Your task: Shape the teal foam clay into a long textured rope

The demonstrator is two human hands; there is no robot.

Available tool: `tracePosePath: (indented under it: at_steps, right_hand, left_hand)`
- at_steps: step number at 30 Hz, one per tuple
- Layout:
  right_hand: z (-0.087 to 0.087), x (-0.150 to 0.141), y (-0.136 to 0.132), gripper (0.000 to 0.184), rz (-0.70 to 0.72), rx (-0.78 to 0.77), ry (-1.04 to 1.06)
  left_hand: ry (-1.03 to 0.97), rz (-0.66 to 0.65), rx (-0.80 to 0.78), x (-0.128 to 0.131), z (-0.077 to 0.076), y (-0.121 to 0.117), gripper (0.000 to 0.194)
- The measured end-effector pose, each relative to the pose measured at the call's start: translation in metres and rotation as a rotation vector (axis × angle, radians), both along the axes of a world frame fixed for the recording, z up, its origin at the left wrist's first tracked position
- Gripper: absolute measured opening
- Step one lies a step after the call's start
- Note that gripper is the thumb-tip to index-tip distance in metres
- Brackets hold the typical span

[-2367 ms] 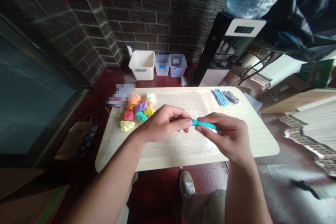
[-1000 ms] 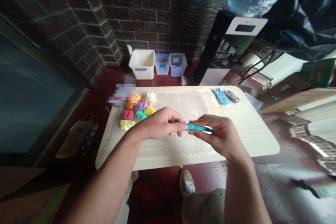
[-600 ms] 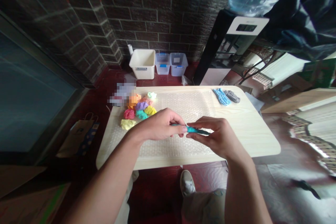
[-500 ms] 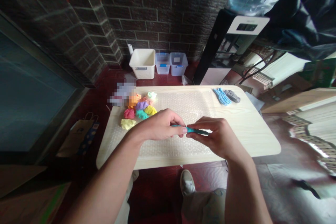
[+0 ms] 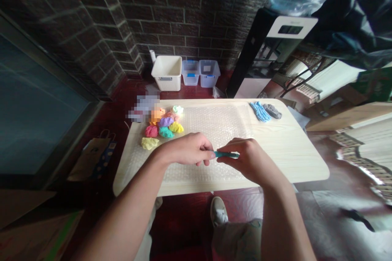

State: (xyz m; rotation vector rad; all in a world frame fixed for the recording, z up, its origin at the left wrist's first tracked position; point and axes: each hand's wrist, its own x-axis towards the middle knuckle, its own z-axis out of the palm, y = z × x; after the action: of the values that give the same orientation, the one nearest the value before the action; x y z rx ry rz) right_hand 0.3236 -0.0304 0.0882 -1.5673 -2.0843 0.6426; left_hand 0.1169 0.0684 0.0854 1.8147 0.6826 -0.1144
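Over the middle of the table, a thin teal strip (image 5: 227, 154) is stretched level between my hands. My left hand (image 5: 196, 149) pinches its left end between thumb and bent fingers. The right end lies between the thumb and fingers of my right hand (image 5: 248, 155), which hold it from above and below. What the strip is made of, I cannot make out. Beneath both hands lies a sheet of bubble wrap (image 5: 214, 124). To the left sit several crumpled soft lumps, among them a purple lump (image 5: 165, 122), a green lump (image 5: 166, 132) and a pale yellow lump (image 5: 150, 143).
The light wooden table (image 5: 294, 155) carries a blue striped cloth (image 5: 260, 111) and a grey bundle (image 5: 272, 111) at its far right. Behind it stand a white bin (image 5: 168, 83), two clear tubs and a water dispenser (image 5: 255, 61). A paper bag (image 5: 87, 157) stands on the left.
My left hand has dropped slightly. Less of the strip shows past the fingers on both sides. The strip lies more level than before.
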Motion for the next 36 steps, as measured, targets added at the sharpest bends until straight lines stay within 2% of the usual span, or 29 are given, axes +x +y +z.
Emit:
tracePosePath:
  at_steps: [6, 12, 17, 19, 28, 33, 36]
  right_hand:
    - [-0.003, 0.001, 0.001, 0.018, -0.013, -0.019, 0.014]
    - [-0.004, 0.000, 0.002, 0.013, 0.035, -0.029, 0.025]
    - [-0.008, -0.001, 0.004, 0.021, -0.012, 0.008, -0.042]
    - [-0.010, -0.002, 0.005, 0.025, -0.019, 0.017, -0.061]
    - [-0.015, -0.003, 0.008, 0.014, 0.030, 0.017, -0.088]
    - [-0.014, -0.007, 0.008, 0.024, -0.008, 0.018, -0.107]
    - [-0.014, -0.010, 0.009, 0.015, 0.012, 0.016, -0.109]
  left_hand:
    - [0.066, -0.016, -0.019, -0.001, 0.004, 0.000, 0.020]
    - [0.082, -0.072, 0.159, -0.001, 0.004, 0.002, 0.021]
    - [0.059, -0.069, 0.272, -0.002, -0.003, 0.003, 0.021]
    - [0.043, -0.060, 0.278, -0.002, -0.005, 0.003, 0.021]
    - [0.003, 0.000, 0.285, -0.002, -0.007, 0.003, 0.024]
    - [0.023, 0.012, 0.305, -0.001, -0.010, 0.005, 0.021]
    - [0.034, -0.001, 0.294, 0.000, -0.011, 0.005, 0.021]
